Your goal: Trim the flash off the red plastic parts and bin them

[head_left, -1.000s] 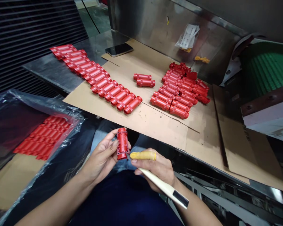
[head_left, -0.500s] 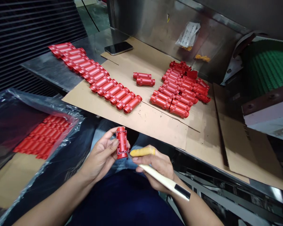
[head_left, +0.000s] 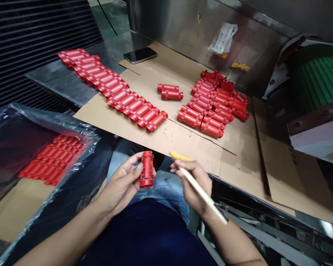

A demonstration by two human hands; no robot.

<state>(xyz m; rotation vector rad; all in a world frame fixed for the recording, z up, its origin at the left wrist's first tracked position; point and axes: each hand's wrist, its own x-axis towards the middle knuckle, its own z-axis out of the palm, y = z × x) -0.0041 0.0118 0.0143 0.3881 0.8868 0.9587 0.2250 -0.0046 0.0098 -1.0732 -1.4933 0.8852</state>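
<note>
My left hand [head_left: 129,176] is closed around a red ribbed plastic tube [head_left: 147,170], held upright above my lap with its open, frame-like side facing me. To its right, apart from the tube, my right hand [head_left: 195,181] grips a knife with a cream handle [head_left: 201,190] and a dark end. A yellow cover [head_left: 180,156] sits on that hand's index finger. The knife's tip is hidden or blurred. On the cardboard [head_left: 194,147] beyond my hands, a slanted row of red tubes [head_left: 138,110] lies on the left, and two tubes [head_left: 170,92] lie in the middle.
A pile of red parts [head_left: 211,103] covers the right of the cardboard. A phone [head_left: 140,55] rests at the back. On the left, a plastic-lined container [head_left: 83,133] holds more red tubes. A metal wall [head_left: 177,33] rises behind, with a green ribbed object [head_left: 319,74] at right.
My right hand has drawn the knife away from the tube, up and to the right. My left hand has shifted the tube slightly right, still upright.
</note>
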